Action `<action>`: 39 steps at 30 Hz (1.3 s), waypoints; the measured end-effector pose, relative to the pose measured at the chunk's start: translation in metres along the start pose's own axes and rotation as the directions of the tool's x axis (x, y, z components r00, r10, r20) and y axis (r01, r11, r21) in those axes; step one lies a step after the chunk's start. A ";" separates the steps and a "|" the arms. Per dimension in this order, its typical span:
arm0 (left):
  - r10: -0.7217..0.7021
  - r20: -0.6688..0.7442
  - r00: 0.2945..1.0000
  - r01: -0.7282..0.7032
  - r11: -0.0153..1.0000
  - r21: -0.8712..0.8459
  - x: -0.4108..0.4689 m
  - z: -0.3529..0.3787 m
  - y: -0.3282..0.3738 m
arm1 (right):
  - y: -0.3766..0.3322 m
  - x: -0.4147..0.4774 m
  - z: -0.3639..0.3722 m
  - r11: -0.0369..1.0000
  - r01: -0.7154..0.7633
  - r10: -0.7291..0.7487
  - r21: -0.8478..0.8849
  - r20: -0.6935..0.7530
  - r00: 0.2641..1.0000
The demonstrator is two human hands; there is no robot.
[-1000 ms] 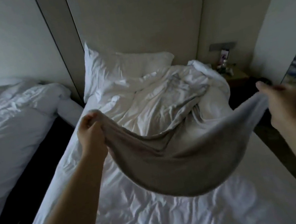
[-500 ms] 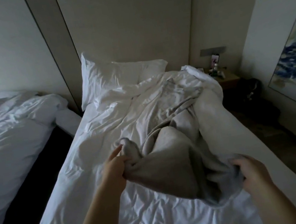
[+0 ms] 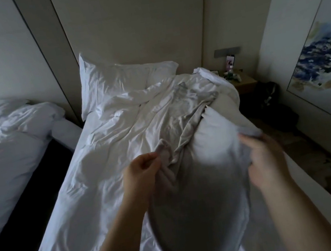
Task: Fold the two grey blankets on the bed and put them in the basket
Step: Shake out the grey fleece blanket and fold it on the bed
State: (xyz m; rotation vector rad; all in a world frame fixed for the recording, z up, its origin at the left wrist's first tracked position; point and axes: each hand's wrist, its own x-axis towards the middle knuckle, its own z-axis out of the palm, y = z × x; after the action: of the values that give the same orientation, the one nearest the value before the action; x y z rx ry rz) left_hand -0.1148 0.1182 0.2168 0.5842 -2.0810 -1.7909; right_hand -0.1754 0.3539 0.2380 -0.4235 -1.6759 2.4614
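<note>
A grey blanket billows up over the middle of the bed, puffed into a rounded shape. My left hand grips its left corner, fingers curled round bunched cloth. My right hand, blurred by motion, holds the right edge near the bed's right side. A second grey blanket lies crumpled further up the bed among the white duvet, its lower end running under the lifted one. No basket is in view.
A white pillow leans on the headboard. A second bed stands to the left across a dark gap. A nightstand with small items and a dark bag sit at the right, below a framed painting.
The blanket, stretched wide a second ago, dropped to the bed and now balloons upward. Both hands have come closer together and risen from the mattress.
</note>
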 end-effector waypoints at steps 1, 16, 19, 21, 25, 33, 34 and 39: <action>0.006 0.031 1.000 -0.007 0.999 0.039 -0.002 0.002 0.001 | 0.004 -0.012 0.015 0.999 0.008 -0.004 -0.048 0.075 0.997; -0.407 0.267 0.874 0.457 0.875 -0.161 -0.026 0.022 0.002 | 0.050 -0.067 0.050 0.939 -0.069 0.225 -0.336 0.451 0.864; -0.306 0.206 0.929 0.343 0.923 -0.174 -0.029 0.021 0.010 | 0.042 -0.056 0.044 0.971 -0.040 0.095 -0.237 0.228 0.969; -0.231 0.229 0.946 0.276 0.942 -0.189 -0.033 0.019 0.018 | 0.028 -0.046 0.038 0.992 0.029 -0.032 -0.122 -0.022 0.999; -0.121 0.291 0.949 0.161 0.980 -0.116 -0.044 0.023 0.029 | 0.011 -0.049 0.038 0.948 0.278 -0.289 -0.152 -0.054 0.956; -0.143 0.237 0.961 0.148 0.989 0.000 -0.055 0.024 0.028 | 0.036 -0.075 0.040 0.813 0.363 -0.127 -0.456 0.470 0.874; -0.148 0.240 0.959 0.155 0.988 -0.012 -0.055 0.024 0.027 | 0.036 -0.076 0.039 0.803 0.387 -0.144 -0.454 0.481 0.865; -0.156 0.215 0.964 0.166 0.986 -0.027 -0.055 0.025 0.029 | 0.039 -0.079 0.040 0.753 0.454 -0.186 -0.475 0.508 0.841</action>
State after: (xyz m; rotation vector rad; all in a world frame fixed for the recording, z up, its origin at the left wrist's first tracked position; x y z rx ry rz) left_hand -0.0823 0.1708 0.2422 0.5878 -2.1790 -2.0672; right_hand -0.1110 0.2828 0.2275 0.3977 -2.4320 1.8188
